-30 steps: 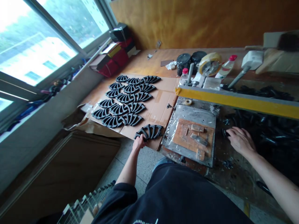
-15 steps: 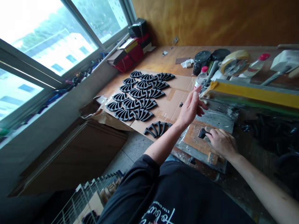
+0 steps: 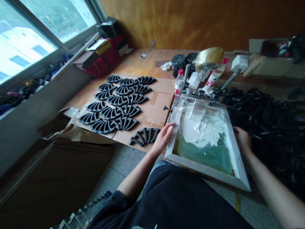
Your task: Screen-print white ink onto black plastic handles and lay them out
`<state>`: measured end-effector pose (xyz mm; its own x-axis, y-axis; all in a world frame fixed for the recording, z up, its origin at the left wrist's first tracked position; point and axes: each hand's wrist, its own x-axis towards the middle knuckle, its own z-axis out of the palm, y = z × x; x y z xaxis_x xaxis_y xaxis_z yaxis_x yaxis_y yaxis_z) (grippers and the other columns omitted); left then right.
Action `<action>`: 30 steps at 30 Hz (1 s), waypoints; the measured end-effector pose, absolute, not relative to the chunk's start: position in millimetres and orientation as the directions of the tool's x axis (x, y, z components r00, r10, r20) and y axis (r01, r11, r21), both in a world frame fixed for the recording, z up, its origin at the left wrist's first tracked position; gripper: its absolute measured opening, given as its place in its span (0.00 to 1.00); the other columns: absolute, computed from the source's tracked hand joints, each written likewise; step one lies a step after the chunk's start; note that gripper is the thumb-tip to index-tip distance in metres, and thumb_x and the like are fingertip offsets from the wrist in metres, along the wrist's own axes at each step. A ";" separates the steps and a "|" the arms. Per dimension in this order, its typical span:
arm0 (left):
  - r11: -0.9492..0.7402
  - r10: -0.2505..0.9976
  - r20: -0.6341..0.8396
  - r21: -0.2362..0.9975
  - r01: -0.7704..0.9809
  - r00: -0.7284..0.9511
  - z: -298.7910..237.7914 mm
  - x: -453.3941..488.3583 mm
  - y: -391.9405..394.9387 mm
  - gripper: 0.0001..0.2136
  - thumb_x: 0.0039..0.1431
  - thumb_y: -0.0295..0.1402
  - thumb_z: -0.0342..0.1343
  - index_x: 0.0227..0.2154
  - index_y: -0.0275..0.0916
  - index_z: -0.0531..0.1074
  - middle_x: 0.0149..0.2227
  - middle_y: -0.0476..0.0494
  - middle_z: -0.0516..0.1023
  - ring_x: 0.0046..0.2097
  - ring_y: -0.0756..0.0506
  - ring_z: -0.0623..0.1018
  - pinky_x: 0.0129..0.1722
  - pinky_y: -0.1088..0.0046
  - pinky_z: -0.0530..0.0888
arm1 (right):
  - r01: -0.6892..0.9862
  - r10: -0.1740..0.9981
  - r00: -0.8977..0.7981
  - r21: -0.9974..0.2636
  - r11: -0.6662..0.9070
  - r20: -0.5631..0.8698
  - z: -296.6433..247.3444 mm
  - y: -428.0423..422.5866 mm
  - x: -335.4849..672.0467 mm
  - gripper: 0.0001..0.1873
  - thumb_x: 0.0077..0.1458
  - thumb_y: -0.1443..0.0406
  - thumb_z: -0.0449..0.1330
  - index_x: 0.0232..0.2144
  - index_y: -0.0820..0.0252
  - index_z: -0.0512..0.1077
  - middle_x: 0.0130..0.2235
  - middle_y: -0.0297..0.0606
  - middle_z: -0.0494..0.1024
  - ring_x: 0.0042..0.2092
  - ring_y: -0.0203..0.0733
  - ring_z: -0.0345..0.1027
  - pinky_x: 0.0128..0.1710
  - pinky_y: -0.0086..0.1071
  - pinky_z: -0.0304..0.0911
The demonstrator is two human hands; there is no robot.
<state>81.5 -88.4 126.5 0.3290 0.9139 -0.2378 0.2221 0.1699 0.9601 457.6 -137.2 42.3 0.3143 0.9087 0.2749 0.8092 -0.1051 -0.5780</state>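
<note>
A screen printing frame with silver-coloured sides lies low in front of me. Thick white ink is spread over its green mesh, with a clear-looking squeegee or scraper blade near the far end. My left hand grips the frame's left side, thumb along the edge. On the opposite side my right hand holds the right edge, its fingertips partly hidden by the frame. Black curved parts lie in a fanned row just left of my left hand. Whatever is under the frame is hidden.
Several rows of black parts lie on cardboard to the left. A dark heap of parts is on the right. Behind the frame stand a red-capped bottle, a black tub and a yellowish tape roll.
The frame has swung down from its raised position over the board. My right hand has let go of the small black part, and both hands have moved to the frame's sides.
</note>
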 end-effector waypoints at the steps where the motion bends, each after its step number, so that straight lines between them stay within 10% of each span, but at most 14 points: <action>1: 0.197 0.904 -0.279 0.945 0.262 0.323 114.3 80.1 -90.7 0.25 0.62 0.49 0.46 0.57 0.42 0.66 0.35 0.47 0.75 0.32 0.49 0.72 0.33 0.75 0.70 | 0.802 0.877 0.380 -0.578 -0.153 0.295 50.0 -132.4 462.3 0.21 0.60 0.52 0.51 0.39 0.60 0.75 0.32 0.45 0.76 0.31 0.46 0.69 0.32 0.41 0.65; 6: 0.184 0.876 -0.392 0.811 0.555 0.282 70.5 84.7 -86.9 0.27 0.61 0.43 0.49 0.63 0.47 0.57 0.26 0.53 0.70 0.27 0.50 0.70 0.30 0.76 0.66 | 0.924 0.850 0.154 -0.379 0.057 0.504 102.8 -75.6 396.9 0.34 0.50 0.52 0.64 0.55 0.62 0.66 0.58 0.52 0.65 0.55 0.58 0.62 0.47 0.48 0.63; 13: 0.137 0.862 -0.417 0.738 0.660 0.287 57.8 86.7 -79.4 0.26 0.60 0.45 0.48 0.61 0.48 0.59 0.29 0.51 0.74 0.29 0.50 0.72 0.31 0.76 0.66 | 0.948 0.966 -0.208 -0.212 0.238 0.156 112.9 -70.7 316.9 0.05 0.55 0.66 0.60 0.35 0.60 0.73 0.34 0.42 0.76 0.40 0.48 0.67 0.38 0.37 0.62; 19: 0.160 0.858 -0.425 0.755 0.635 0.289 51.9 83.4 -79.6 0.26 0.60 0.47 0.49 0.60 0.49 0.61 0.32 0.49 0.76 0.32 0.48 0.74 0.32 0.76 0.67 | 0.721 0.755 -0.630 -0.224 0.656 0.182 102.8 -133.7 335.6 0.18 0.53 0.77 0.51 0.41 0.60 0.74 0.42 0.40 0.78 0.41 0.45 0.65 0.38 0.34 0.61; 24: 0.167 0.867 -0.409 0.775 0.609 0.283 53.9 84.1 -80.5 0.25 0.60 0.46 0.50 0.59 0.46 0.63 0.32 0.48 0.76 0.31 0.48 0.74 0.33 0.75 0.68 | 0.725 0.814 -0.559 -0.382 0.573 0.158 116.3 -118.7 336.5 0.15 0.51 0.75 0.55 0.37 0.57 0.75 0.35 0.36 0.78 0.38 0.42 0.67 0.38 0.33 0.63; 30: 0.192 0.879 -0.400 0.796 0.574 0.260 56.0 84.3 -82.4 0.25 0.58 0.44 0.53 0.57 0.45 0.66 0.31 0.48 0.77 0.31 0.48 0.74 0.34 0.74 0.71 | 0.746 0.793 -0.557 -0.271 0.609 0.249 102.5 -133.3 324.5 0.20 0.52 0.77 0.52 0.44 0.60 0.75 0.44 0.40 0.78 0.42 0.46 0.67 0.42 0.37 0.64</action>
<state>84.3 -82.4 56.0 0.2601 0.8788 -0.4000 0.5741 0.1923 0.7959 324.5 -133.3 102.5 -0.5568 0.7925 0.2488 0.7456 0.6089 -0.2709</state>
